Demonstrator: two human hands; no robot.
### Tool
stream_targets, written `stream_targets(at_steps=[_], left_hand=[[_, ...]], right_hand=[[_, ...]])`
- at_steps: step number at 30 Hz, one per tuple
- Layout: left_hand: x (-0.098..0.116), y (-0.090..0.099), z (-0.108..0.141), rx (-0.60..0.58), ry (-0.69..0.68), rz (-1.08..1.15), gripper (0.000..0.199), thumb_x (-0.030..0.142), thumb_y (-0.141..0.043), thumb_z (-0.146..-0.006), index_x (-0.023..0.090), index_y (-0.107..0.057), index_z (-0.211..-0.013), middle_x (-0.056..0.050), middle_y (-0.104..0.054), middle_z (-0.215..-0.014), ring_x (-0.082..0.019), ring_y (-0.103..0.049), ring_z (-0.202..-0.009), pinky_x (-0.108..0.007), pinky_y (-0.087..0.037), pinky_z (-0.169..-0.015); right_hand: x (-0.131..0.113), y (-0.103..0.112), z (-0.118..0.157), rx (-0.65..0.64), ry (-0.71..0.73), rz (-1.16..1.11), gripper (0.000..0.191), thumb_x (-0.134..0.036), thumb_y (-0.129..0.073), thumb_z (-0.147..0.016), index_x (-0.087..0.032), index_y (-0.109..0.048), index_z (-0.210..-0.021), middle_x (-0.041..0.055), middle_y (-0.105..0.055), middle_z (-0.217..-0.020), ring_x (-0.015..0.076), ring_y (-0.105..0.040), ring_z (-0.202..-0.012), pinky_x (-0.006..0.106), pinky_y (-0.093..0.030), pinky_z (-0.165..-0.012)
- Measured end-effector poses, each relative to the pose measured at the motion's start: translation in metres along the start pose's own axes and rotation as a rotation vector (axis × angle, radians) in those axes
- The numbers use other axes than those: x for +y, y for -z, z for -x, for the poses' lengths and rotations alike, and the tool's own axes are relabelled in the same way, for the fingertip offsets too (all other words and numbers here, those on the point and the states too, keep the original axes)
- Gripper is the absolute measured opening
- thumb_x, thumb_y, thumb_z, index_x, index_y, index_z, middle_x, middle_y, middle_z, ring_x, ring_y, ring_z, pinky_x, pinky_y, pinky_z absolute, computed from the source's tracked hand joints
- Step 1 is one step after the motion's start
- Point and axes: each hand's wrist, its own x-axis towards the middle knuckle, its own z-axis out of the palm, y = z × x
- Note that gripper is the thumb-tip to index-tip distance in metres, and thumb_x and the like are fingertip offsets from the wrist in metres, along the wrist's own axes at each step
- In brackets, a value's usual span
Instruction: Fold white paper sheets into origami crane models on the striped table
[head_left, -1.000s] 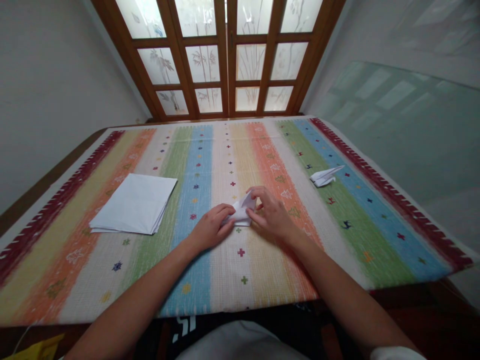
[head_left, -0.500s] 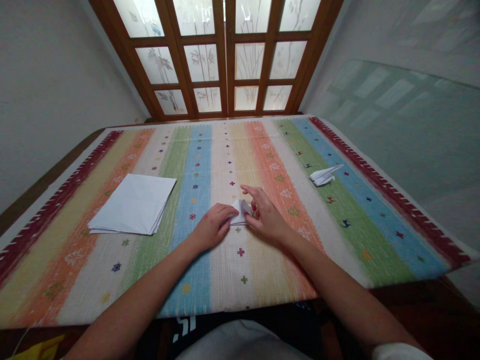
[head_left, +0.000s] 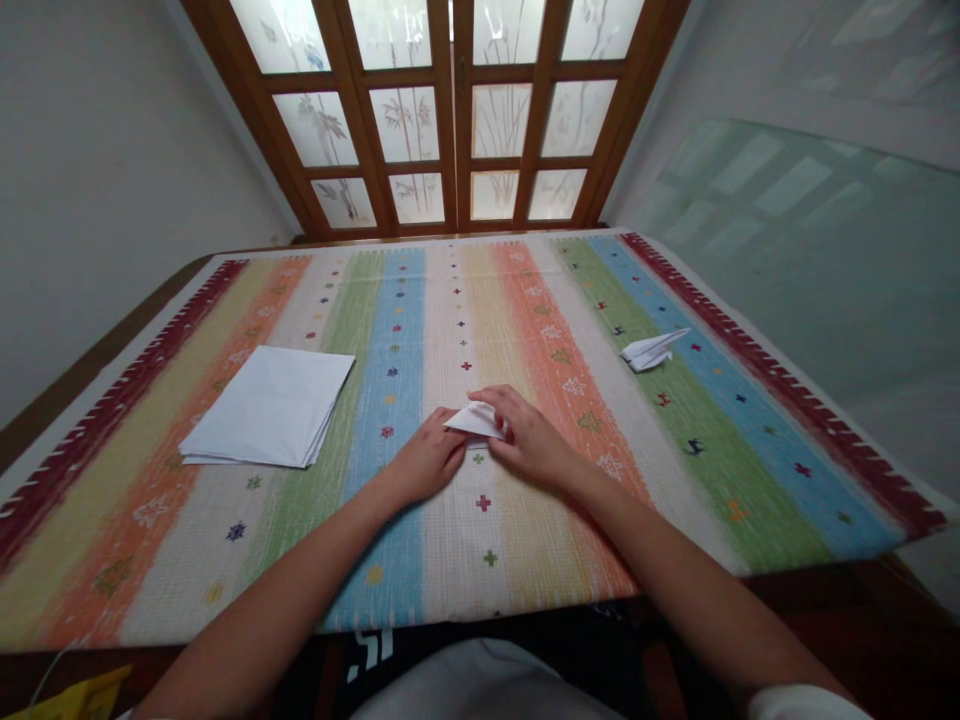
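The left hand (head_left: pixel 429 460) and right hand (head_left: pixel 529 437) pin a folded white paper (head_left: pixel 474 422), their fingers (head_left: pixel 491 393) pressed together on it. The fold looks half-made and seems to call for creasing flat.

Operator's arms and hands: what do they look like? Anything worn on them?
Bare. The left hand and right hand have no gloves, and no ring, watch, band or cable shows on either. The right forearm runs into a white sleeve at the bottom edge of the view; no sleeve is clearly visible on the left arm.
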Motion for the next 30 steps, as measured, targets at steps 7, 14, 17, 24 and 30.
stream_targets(at_steps=[7, 14, 17, 24, 30], left_hand=[[-0.011, 0.02, 0.002, 0.057, 0.165, 0.291, 0.019, 0.016, -0.06, -0.094, 0.02, -0.073, -0.107, -0.009, -0.076, -0.116, -0.023, -0.073, -0.103, -0.04, -0.06, -0.093], [-0.006, 0.023, 0.002, 0.126, 0.155, 0.216, 0.021, 0.027, -0.055, -0.104, 0.02, -0.073, -0.112, -0.01, -0.076, -0.116, -0.022, -0.073, -0.105, -0.043, -0.06, -0.097], [-0.005, 0.017, 0.003, 0.068, 0.069, 0.12, 0.02, 0.023, -0.059, -0.102, 0.02, -0.076, -0.113, -0.012, -0.073, -0.126, -0.026, -0.069, -0.119, -0.049, -0.056, -0.108], [-0.008, 0.012, 0.003, -0.006, 0.053, 0.042, 0.023, 0.019, -0.06, -0.101, 0.022, -0.077, -0.116, -0.011, -0.073, -0.129, -0.028, -0.065, -0.124, -0.053, -0.053, -0.11], [-0.012, 0.023, 0.005, -0.072, 0.017, 0.058, 0.031, 0.016, -0.056, -0.102, 0.024, -0.075, -0.126, -0.01, -0.072, -0.137, -0.028, -0.059, -0.133, -0.056, -0.049, -0.116]], right_hand=[[0.001, 0.011, 0.001, -0.112, 0.017, 0.054, 0.027, -0.003, -0.06, -0.089, -0.022, -0.066, -0.106, 0.0091, -0.067, -0.122, 0.0211, -0.066, -0.103, 0.037, -0.056, -0.092], [0.006, 0.015, 0.003, -0.186, 0.061, 0.123, 0.02, -0.012, -0.066, -0.096, -0.022, -0.077, -0.109, 0.0109, -0.072, -0.122, 0.024, -0.069, -0.112, 0.043, -0.056, -0.101], [0.006, 0.015, 0.002, -0.218, 0.064, 0.146, 0.017, -0.016, -0.069, -0.097, -0.022, -0.08, -0.109, 0.0109, -0.073, -0.122, 0.024, -0.07, -0.112, 0.042, -0.056, -0.101], [0.014, 0.011, 0.0, -0.181, 0.059, 0.16, 0.021, -0.013, -0.066, -0.1, -0.025, -0.083, -0.105, 0.0092, -0.074, -0.116, 0.0238, -0.067, -0.111, 0.044, -0.056, -0.101], [0.027, 0.015, 0.001, -0.109, -0.04, 0.168, 0.027, -0.014, -0.083, -0.089, -0.029, -0.083, -0.111, 0.0101, -0.069, -0.131, 0.0281, -0.064, -0.123, 0.053, -0.051, -0.11]])
